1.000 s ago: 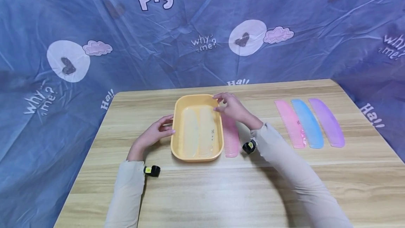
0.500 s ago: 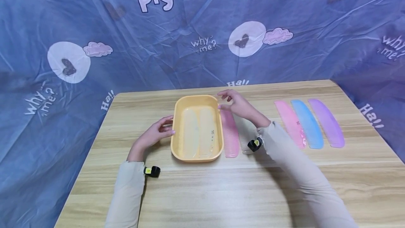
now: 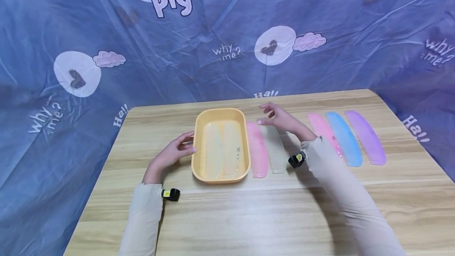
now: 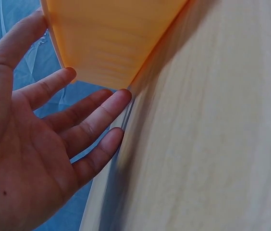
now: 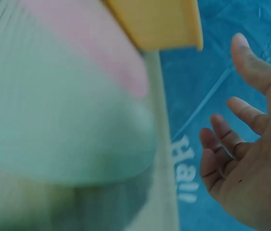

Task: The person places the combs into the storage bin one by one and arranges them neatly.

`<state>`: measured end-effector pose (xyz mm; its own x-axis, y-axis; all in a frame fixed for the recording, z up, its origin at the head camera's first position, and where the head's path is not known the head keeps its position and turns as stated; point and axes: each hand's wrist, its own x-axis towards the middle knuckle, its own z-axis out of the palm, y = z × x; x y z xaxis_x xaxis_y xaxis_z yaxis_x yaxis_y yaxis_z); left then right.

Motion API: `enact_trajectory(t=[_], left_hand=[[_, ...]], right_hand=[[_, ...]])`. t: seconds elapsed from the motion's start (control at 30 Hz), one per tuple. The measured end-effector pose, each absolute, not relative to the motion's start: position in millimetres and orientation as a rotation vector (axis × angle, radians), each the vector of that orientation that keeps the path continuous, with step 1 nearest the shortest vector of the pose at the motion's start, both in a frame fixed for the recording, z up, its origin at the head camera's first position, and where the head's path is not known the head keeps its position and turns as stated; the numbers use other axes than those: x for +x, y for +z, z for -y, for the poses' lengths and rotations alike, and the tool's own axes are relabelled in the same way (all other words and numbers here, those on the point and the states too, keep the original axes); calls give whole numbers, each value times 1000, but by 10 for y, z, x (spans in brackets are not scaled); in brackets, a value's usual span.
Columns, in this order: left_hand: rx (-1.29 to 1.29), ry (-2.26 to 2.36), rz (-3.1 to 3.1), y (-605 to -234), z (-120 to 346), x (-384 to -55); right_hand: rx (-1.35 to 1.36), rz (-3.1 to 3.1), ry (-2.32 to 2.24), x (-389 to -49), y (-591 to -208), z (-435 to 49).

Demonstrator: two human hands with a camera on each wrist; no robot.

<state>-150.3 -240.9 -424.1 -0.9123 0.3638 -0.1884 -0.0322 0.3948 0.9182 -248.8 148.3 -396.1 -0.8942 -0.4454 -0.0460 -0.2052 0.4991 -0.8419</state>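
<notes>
A yellow plastic tray [image 3: 221, 180] stands on the table in the head view. Two pale translucent combs, one on the left [image 3: 215, 151] and one on the right [image 3: 232, 149], lie side by side in it. My left hand [image 3: 172, 153] is at the tray's left side, thumb and index finger against its wall in the left wrist view. Right of the tray lie a pink comb [image 3: 258, 149] and a pale greenish comb [image 3: 273, 149]. My right hand [image 3: 280, 118], holding nothing, hovers over the greenish comb's far end with fingers loosely bent.
Farther right, a pink comb [image 3: 321, 127], a blue comb [image 3: 345, 139] and a purple comb [image 3: 367, 137] lie in a row on the wooden table [image 3: 227, 220]. My right forearm covers part of that pink comb. A blue printed cloth [image 3: 199, 70] hangs behind the table.
My right hand has left the tray's right rim and moved right, over the greenish comb. The left hand stays at the tray, which has not shifted noticeably.
</notes>
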Motion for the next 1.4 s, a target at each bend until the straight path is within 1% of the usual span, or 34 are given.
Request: enact_trajectory(t=[0.2, 0.4, 0.93, 1.13, 1.4], left_hand=[[294, 1528, -2305, -4246, 2405, -1493], [292, 1527, -2304, -4235, 2398, -1494], [280, 1523, -2299, -4238, 2402, -1492], [280, 1529, -2300, -4230, 2405, -1488], [293, 1539, -2288, -4225, 2409, -1481]], right_hand=[[-471, -2470, -1297, -2513, -4123, -1681], [-447, -2467, -1283, -2524, -4180, -1777], [-580, -2584, -1078, -2582, -4351, -1819], [-550, -2674, -920, -2575, -4396, -1808], [-515, -2675, -910, -2545, -4407, -1802]])
